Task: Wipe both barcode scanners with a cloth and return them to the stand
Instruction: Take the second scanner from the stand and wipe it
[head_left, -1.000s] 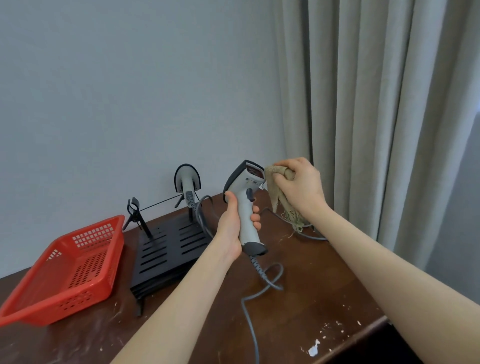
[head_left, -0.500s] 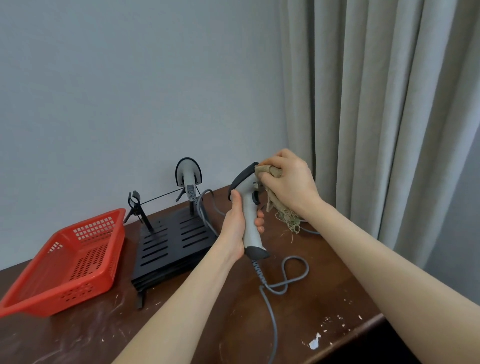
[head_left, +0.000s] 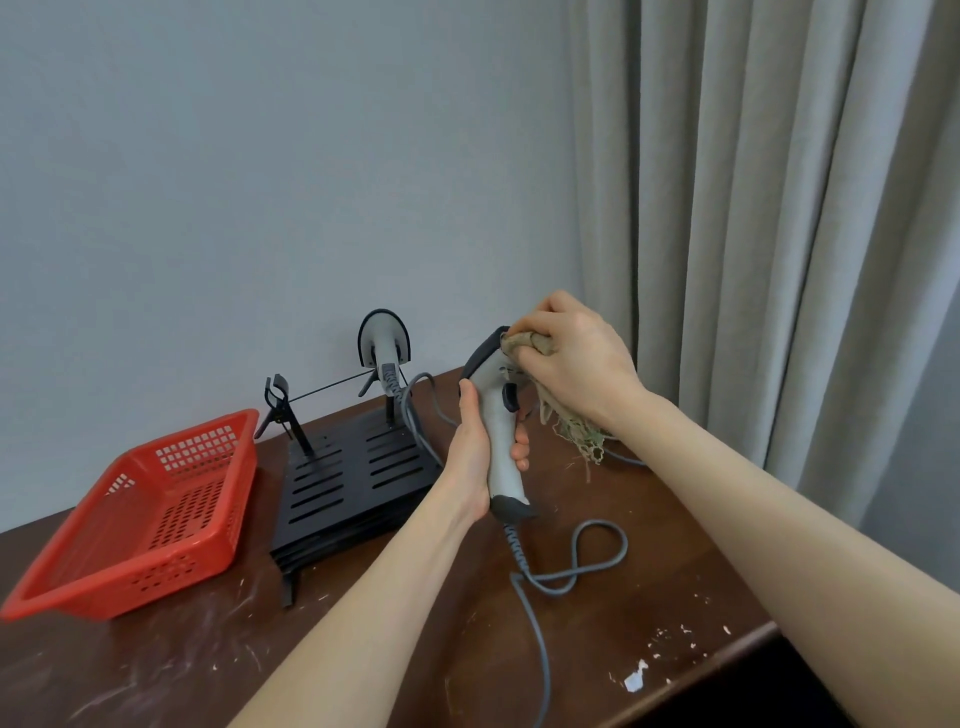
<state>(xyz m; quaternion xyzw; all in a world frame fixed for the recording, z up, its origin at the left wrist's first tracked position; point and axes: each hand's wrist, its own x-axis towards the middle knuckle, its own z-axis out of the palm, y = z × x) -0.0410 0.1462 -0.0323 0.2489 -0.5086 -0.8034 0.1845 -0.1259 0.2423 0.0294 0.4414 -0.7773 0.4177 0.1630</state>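
Left grip (head_left: 470, 457), a bare hand, is wrapped round the handle of a grey scanner (head_left: 496, 439). The thumb lies up the near side and the fingertips show on the far side below the dark trigger. It holds the scanner upright above the table (head_left: 156, 675), head at the top and dark butt just below the palm.

Right grip (head_left: 576, 364), also a bare hand, is curled tight round a bunched tan cloth (head_left: 524, 340) and presses it against the scanner's head from the right. The cloth's frayed loose end hangs below the wrist, with threads trailing close to the table. A grey cable (head_left: 597, 561) leaves the scanner's butt, coiled at first, then makes a loop on the table and runs toward the near edge.

The second scanner (head_left: 383, 343) sits in the black stand (head_left: 337, 483) at the back of the table by the wall (head_left: 260, 156), head up and handle down. Its own cable curves off to the right, behind the held scanner. The stand has a slotted base and a thin rod across it, with a black clip (head_left: 278, 397) at the rod's left end.

Just left of the stand is a red perforated basket (head_left: 130, 577). A grey curtain (head_left: 779, 208) hangs at the right. White flecks (head_left: 635, 680) mark the dark table near its front edge.
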